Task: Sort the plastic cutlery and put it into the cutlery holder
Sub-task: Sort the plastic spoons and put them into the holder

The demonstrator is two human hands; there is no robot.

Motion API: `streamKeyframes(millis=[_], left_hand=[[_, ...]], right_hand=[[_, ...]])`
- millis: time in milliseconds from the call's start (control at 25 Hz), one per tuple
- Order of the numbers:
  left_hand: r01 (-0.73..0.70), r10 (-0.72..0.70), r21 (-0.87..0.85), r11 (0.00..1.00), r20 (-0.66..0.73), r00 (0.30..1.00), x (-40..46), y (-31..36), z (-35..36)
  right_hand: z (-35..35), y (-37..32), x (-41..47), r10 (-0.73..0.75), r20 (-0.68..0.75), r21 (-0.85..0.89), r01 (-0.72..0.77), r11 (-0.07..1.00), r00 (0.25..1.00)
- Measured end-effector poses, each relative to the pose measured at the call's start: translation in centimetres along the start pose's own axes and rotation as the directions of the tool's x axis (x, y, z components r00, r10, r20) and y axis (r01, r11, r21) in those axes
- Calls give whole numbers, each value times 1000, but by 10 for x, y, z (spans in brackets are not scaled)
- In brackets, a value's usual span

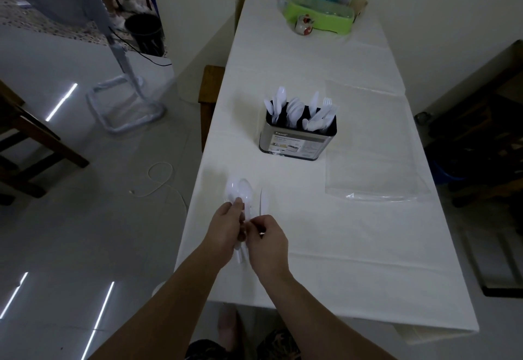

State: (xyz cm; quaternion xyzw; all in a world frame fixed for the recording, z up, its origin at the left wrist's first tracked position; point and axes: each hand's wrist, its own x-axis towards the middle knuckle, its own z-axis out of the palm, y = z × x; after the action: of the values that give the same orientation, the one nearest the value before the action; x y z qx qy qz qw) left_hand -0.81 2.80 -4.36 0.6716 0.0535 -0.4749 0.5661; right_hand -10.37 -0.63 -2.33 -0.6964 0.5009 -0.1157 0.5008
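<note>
Sorting in progress: left hand (226, 225) grips a spoon bundle (240, 191); right hand (267, 236) pinches a knife (264, 201) (apparently separating it). Cutlery holder (297, 136) stands well ahead, part-filled. Next move needs matching compartment.

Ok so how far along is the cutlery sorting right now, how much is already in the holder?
Mostly done, it seems. The cutlery holder already stands full of white spoons, knives and forks. In hand: the left hand grips a small bunch with spoons on top, and the right hand pinches a knife. Left: slotting these in. No loose cutlery shows on the table.
</note>
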Motion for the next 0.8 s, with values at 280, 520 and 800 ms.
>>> streamKeyframes(millis=[280,520,800], left_hand=[[-71,85,110,991,-133,987,12,-3,-28],[-22,2,-89,996,-215,977,27,-4,-60],[68,-71,-23,997,-155,985,19,-22,-61]], right_hand=[[18,8,-9,-92,125,-161,112,981,988],[12,42,-5,-38,12,-493,39,869,999],[33,13,5,-125,55,-722,126,681,991]])
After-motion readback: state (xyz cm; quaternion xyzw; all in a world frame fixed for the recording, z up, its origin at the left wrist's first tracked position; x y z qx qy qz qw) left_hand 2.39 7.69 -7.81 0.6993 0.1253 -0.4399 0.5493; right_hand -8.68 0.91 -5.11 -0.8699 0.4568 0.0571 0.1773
